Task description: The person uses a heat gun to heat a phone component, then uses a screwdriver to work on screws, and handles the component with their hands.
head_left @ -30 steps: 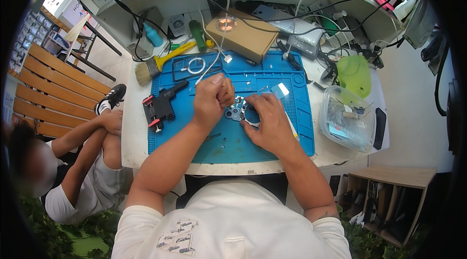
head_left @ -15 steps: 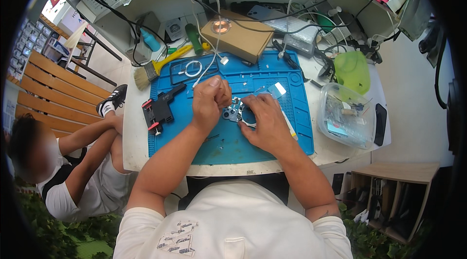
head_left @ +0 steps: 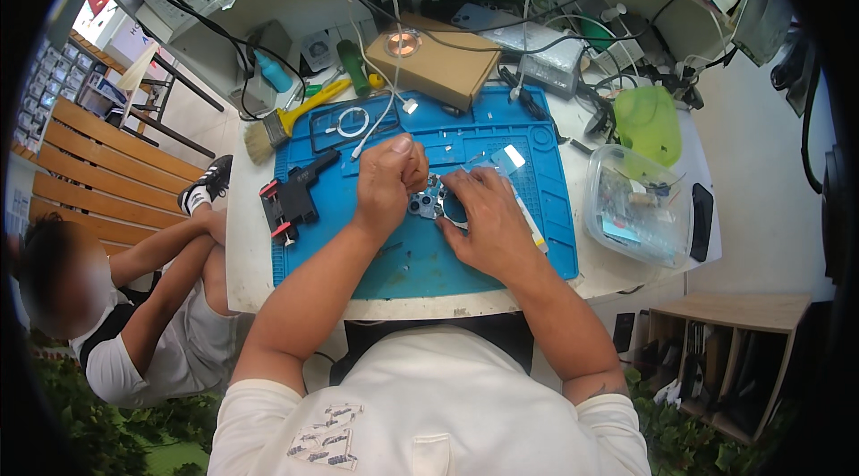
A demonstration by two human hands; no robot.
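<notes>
A small light-blue phone part with round camera lenses (head_left: 419, 205) lies on the blue work mat (head_left: 403, 275) between my hands. My right hand (head_left: 488, 216) grips the part's right side, with the thumb on the near edge and the fingers curled over the far one. Just to the left, my left hand (head_left: 385, 182) is closed with thumb and fingers pinched together above the part's edge. Whatever it pinches is hidden by the fingers. A pale flat piece with a yellow edge (head_left: 533, 224) sits partly behind my right hand.
At the mat's left are a black clamp with red ends (head_left: 298, 197) and a yellow-handled brush (head_left: 284, 124). A cardboard box (head_left: 434, 64) stands behind; a clear plastic tub (head_left: 635, 212) is at the right. Cables hang over the bench. A person (head_left: 152, 297) sits at the left.
My left hand has shifted very slightly right relative to the mat. My right hand keeps its grip on the phone part, and the whole view has moved a little.
</notes>
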